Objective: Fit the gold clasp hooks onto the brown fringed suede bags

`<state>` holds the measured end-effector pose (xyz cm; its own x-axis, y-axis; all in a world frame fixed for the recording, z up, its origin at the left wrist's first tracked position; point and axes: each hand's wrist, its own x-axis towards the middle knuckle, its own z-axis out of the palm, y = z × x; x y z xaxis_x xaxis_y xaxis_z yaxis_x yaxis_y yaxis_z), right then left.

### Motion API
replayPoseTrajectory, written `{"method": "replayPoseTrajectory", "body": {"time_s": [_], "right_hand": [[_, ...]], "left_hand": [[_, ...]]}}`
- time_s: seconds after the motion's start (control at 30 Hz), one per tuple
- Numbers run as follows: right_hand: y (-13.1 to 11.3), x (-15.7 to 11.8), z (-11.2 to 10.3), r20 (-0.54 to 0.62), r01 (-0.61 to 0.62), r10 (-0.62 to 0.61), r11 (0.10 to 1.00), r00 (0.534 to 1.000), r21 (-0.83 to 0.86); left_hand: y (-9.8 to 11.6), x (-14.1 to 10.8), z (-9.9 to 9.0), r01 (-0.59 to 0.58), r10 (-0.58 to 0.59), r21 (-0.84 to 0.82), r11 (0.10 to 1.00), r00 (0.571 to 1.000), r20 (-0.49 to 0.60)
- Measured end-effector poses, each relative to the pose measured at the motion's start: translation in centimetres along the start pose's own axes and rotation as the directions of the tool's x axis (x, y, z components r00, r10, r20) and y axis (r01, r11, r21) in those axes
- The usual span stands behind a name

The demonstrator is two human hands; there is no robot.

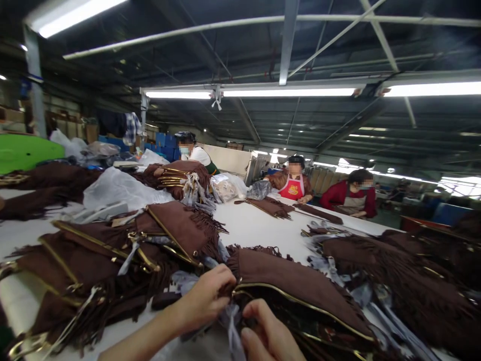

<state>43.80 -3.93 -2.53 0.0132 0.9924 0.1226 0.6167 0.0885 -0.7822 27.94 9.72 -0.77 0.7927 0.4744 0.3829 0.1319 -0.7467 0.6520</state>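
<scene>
A dark brown fringed bag [296, 281] lies in front of me, its gold zipper gaping along the near side. At the bag's left corner, the fingers of my left hand [208, 296] are closed round the edge by the zipper end. My right hand [270, 331] is just below that corner, fingers curved, with a gap between thumb and forefinger and nothing visible in it. A thin greyish plastic strip [233, 328] hangs from the corner between my hands, close to my right thumb. The bag's lower part is partly hidden by my right hand.
Brown fringed bags with gold zippers [90, 250] are heaped on the left. More fringed bags [406, 271] lie on the right among plastic strips. Clear plastic sheeting [124, 188] sits further back on the white table [244, 220]. Several people are across the table, one in a red apron [292, 188].
</scene>
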Motion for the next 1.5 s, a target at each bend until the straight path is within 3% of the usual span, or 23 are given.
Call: {"method": "replayPoseTrajectory", "body": {"time_s": [0.13,0.23,0.33,0.43,0.5,0.63,0.77,0.9,1.03,1.17,1.27,1.33,1.4,1.43,1.5], "right_hand": [[-0.9,1.7,1.8,-0.18,-0.039,0.076,0.978,0.981,0.203],[-2.0,2.4,2.0,-0.215,-0.133,0.172,0.974,0.962,0.183],[-2.9,2.6,2.2,-0.254,-0.161,0.108,0.966,0.961,-0.2],[-4.3,2.7,2.6,-0.254,-0.218,0.061,0.725,0.965,-0.654],[-6.0,2.8,2.5,-0.233,-0.233,0.089,0.654,0.968,-0.719],[-9.7,3.2,0.7,-0.145,-0.181,0.11,0.652,0.983,-0.736],[-10.9,2.8,-2.1,-0.167,-0.207,0.123,0.616,0.978,-0.76],[-9.2,1.2,-5.3,-0.281,-0.296,0.114,0.552,0.953,-0.779],[-5.8,-2.4,-10.2,-0.367,-0.393,0.151,0.466,0.918,-0.793],[-1.3,-6.9,-15.9,-0.46,-0.524,0.251,0.391,0.852,-0.757],[0.6,-9.3,-18.1,-0.424,-0.51,0.284,0.456,0.86,-0.73],[0.7,-9.8,-18.3,-0.39,-0.477,0.275,0.535,0.879,-0.697],[0.1,-9.8,-18.2,-0.358,-0.435,0.254,0.622,0.898,-0.651],[-0.2,-9.7,-18.1,-0.341,-0.415,0.247,0.661,0.907,-0.625],[-0.8,-9.6,-18.0,-0.304,-0.388,0.254,0.727,0.918,-0.567]], "left_hand": [[0.3,0.1,0.7,0.097,-0.088,-0.166,0.981,0.994,0.063],[0.9,0.0,0.6,0.155,-0.128,-0.305,0.939,0.986,0.107],[1.4,-0.1,0.1,0.162,-0.13,-0.326,0.931,0.984,0.119],[1.0,-0.3,-0.2,0.212,-0.157,-0.396,0.894,0.973,0.167],[0.1,-0.2,-0.3,0.284,-0.194,-0.476,0.833,0.954,0.23],[-1.2,0.6,-1.0,0.346,-0.225,-0.528,0.776,0.933,0.279],[0.5,1.1,-2.7,0.372,-0.263,-0.411,0.832,0.917,0.299],[2.0,1.1,-3.7,0.366,-0.289,-0.283,0.887,0.916,0.278],[0.5,2.0,-4.2,0.303,-0.246,-0.275,0.912,0.943,0.223],[-1.9,3.2,-5.7,0.255,-0.217,-0.243,0.936,0.961,0.174],[-2.7,3.8,-6.3,0.203,-0.188,-0.074,0.976,0.966,0.176],[-2.3,4.1,-5.9,0.102,-0.11,0.14,0.985,0.992,0.056],[-0.8,4.3,-4.4,-0.012,0.044,0.372,0.928,0.996,-0.077],[0.3,4.4,-3.1,-0.068,0.123,0.46,0.885,0.988,-0.091],[2.6,4.9,0.1,-0.191,0.225,0.559,0.807,0.974,0.008]]}}
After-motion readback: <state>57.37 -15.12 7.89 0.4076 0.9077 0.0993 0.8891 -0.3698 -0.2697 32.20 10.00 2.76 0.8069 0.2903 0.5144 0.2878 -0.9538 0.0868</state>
